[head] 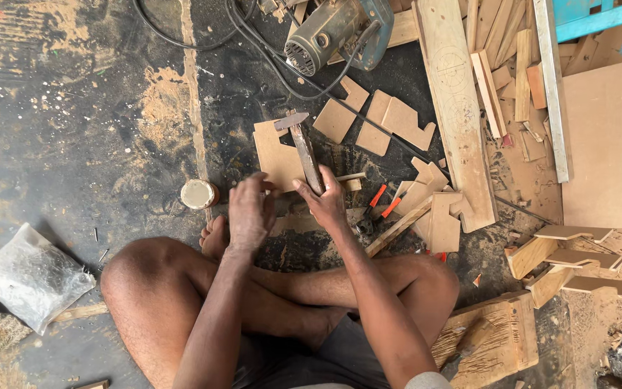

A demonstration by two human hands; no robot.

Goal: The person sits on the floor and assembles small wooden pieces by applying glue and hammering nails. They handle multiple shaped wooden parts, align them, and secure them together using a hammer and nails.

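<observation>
Head view, centre frame: right hand [327, 202] grips the hammer [304, 150], left hand [250, 210] curls fingertips onto a wooden board [276, 153], pliers [376, 209] just right.

floor [73, 108]: dark concrete, stained, sawdust patches
light: even daylight, soft shadows
right side: large plain board [610, 144], long plank [458, 108], wood offcuts [512, 79]
top right: blue painted frame [599, 16]
left: clear plastic bag [30, 277]
</observation>
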